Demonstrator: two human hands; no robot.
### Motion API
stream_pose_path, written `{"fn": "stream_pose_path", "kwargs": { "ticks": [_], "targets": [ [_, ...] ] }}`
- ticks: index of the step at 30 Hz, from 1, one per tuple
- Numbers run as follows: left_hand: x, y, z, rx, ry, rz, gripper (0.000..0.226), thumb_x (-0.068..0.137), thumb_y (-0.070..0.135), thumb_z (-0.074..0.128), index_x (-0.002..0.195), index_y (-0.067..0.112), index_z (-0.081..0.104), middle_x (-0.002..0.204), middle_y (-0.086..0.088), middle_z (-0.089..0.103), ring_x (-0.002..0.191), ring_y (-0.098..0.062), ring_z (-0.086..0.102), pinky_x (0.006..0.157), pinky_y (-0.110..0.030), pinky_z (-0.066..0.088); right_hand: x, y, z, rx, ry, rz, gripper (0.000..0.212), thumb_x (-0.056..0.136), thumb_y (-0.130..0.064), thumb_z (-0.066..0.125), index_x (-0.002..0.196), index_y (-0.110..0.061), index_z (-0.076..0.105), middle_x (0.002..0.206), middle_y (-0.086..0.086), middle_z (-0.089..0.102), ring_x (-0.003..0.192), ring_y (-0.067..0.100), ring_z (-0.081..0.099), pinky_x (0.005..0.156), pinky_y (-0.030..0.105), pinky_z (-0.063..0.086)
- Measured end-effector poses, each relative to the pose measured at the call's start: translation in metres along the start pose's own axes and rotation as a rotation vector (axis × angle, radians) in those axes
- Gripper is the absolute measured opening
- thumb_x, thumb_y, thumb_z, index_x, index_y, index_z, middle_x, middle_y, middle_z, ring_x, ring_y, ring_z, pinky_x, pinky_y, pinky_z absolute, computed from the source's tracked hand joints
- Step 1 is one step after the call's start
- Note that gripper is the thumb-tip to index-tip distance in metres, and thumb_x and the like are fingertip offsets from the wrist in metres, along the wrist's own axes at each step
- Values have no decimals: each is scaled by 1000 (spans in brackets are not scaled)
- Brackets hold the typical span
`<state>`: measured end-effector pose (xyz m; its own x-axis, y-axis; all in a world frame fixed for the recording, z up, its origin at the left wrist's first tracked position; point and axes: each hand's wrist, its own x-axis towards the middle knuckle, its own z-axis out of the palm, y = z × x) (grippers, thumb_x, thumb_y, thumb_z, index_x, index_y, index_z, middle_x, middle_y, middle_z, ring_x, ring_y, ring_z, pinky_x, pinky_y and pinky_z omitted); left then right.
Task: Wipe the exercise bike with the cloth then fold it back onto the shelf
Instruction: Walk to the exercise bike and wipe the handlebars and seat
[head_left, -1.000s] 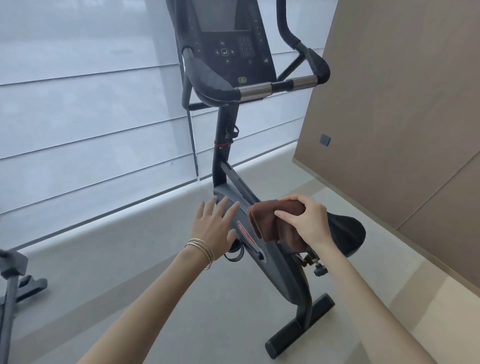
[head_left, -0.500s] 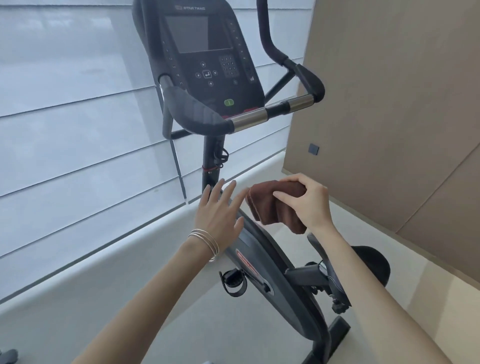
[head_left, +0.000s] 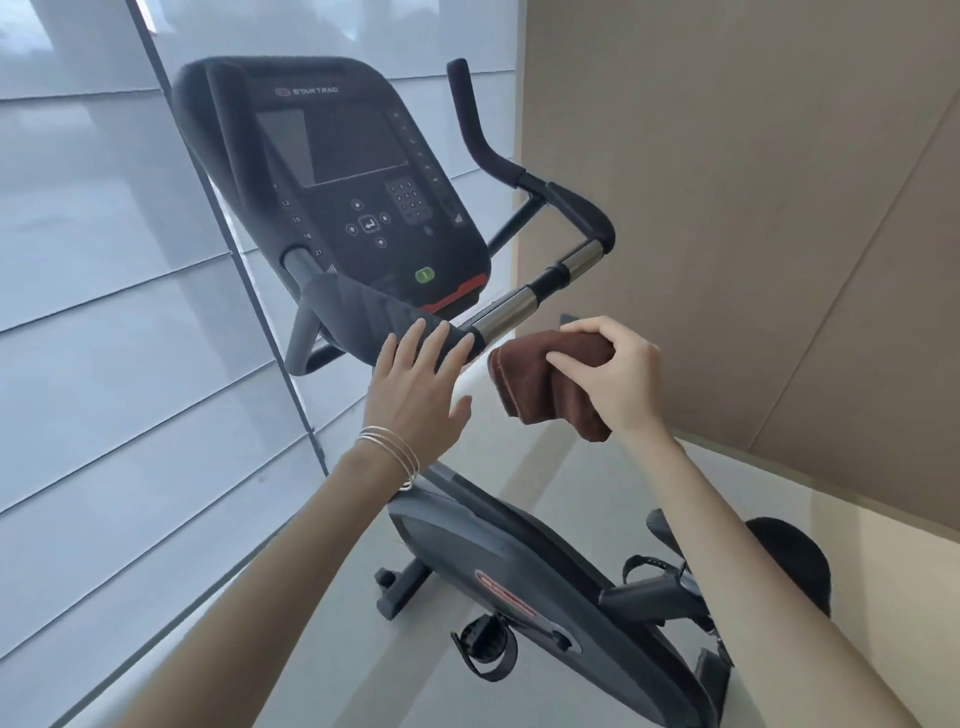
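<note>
Grips the cloth in the right hand, with fingers curled over its top fold and thumb pressed into its near face. Leaves a brown loose end drooping under the palm. Holds it in the air just right of the left fingertips and just below the chrome bar of the exercise bike, apart from it. Spreads the left hand flat, fingers straight, grasping nothing, tips seemingly touching the padded grip.

Looks soft, light and limp; sags wherever unsupported; unlikely to slip on skin. Best taken by the folded wad, as here, to press a broad pad against the bar. Better not to pinch one corner, for fear of dangling.
</note>
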<state>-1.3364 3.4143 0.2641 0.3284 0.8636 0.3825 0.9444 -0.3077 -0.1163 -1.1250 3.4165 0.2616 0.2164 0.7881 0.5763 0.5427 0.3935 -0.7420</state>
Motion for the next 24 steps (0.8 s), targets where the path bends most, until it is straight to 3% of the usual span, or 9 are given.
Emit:
{"fn": "stream_pose_path", "kwargs": {
  "ticks": [4,8,15,24],
  "targets": [
    [24,-18,1,-28,39,10,61,91,46,42,145,23,26,153,-6,29,143,-30,18,118,-48,12,14,-9,15,-7,85,-6,33,70,-25,81,97,-24,63,91,-9,68,82,6,60,69,-5,39],
    [41,-29,7,-20,56,3,62,90,51,40,143,19,32,150,-6,36,142,-29,24,119,-47,14,23,-11,41,-22,86,-31,30,72,-29,79,96,-24,62,93,-8,68,85,8,61,71,4,43],
    [45,-30,14,-28,189,-17,55,83,50,43,118,12,61,121,-8,65,123,-29,53,110,-49,35,27,8,77,13,45,-9,23,77,-24,76,96,-21,63,90,-14,62,79,-5,57,72,-4,42],
    [50,-27,24,-21,304,-48,47,81,49,46,105,14,67,108,-5,69,117,-26,58,106,-44,40,79,31,71,-23,39,22,23,77,-22,76,96,-15,65,94,0,69,85,11,61,72,1,43]
  ]
}}
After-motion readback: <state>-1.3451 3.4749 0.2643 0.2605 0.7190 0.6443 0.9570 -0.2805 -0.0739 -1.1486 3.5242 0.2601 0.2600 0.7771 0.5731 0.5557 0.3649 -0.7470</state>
